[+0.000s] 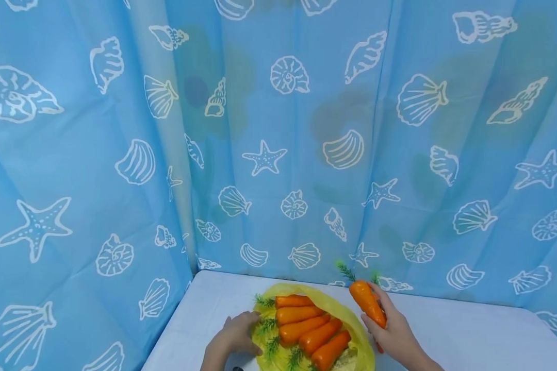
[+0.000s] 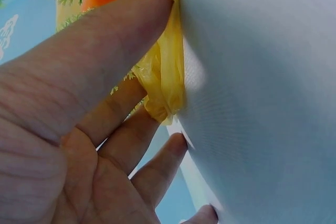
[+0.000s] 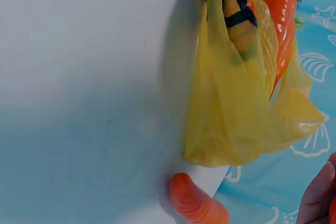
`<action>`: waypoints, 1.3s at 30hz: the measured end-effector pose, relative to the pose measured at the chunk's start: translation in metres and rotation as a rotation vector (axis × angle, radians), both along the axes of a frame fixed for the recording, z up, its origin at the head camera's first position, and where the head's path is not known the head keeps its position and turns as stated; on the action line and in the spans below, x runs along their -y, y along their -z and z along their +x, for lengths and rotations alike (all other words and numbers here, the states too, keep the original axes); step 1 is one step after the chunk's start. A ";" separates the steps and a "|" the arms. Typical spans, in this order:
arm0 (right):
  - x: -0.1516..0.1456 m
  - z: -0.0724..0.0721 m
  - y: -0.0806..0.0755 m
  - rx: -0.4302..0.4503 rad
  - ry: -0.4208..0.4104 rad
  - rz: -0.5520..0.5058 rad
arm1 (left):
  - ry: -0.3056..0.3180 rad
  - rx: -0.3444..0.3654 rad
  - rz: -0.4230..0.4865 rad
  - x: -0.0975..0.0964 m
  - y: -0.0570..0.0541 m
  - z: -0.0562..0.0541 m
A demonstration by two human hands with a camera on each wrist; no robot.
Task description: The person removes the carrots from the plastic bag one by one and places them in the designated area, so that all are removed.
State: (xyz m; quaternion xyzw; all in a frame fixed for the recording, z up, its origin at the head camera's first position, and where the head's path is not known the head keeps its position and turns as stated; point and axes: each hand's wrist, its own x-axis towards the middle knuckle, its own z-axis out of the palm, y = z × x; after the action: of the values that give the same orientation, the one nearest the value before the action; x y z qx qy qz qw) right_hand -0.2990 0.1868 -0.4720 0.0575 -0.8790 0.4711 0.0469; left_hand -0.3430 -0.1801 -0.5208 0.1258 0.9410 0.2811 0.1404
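While the right grip (image 1: 394,330) has its fingers curled round one orange carrot (image 1: 366,301), I see it raised just right of the open yellow bag (image 1: 336,305), leafy top pointing up and away. Opposite, the left grip (image 1: 236,335) pinches the bag's left edge between thumb and fingers, which I take to be steadying it. I judge the step in hand to be handling a single carrot at the bag's mouth; the next move calls for a firm hold and a path clear of the loose plastic rim, which stands directly left of the right grip and could snag the fronds. Five more carrots (image 1: 301,330) lie side by side in the bag, between the grips, tops toward the left one. A further carrot (image 3: 197,203) shows close to the right grip; I cannot tell whether it is held too or rests on the white tabletop (image 1: 473,330). A small dark object (image 1: 238,369) sits just beside the left grip, mostly out of view, and a shell-print curtain (image 1: 288,123) hangs beyond both grips.
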 end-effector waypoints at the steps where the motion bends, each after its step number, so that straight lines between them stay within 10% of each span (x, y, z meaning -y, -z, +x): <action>1: 0.000 0.001 0.001 0.009 0.000 0.000 | -0.003 0.007 -0.003 0.001 0.001 0.001; 39: -0.051 -0.028 0.015 0.021 0.161 0.127 | -0.050 0.012 0.000 -0.001 0.005 0.003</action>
State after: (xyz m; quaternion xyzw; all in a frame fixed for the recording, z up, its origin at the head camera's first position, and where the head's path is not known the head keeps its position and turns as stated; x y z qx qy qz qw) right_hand -0.3269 0.2382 -0.4868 -0.0154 -0.9093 0.4097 0.0716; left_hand -0.3396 -0.1788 -0.5256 0.1004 0.9431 0.2851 0.1389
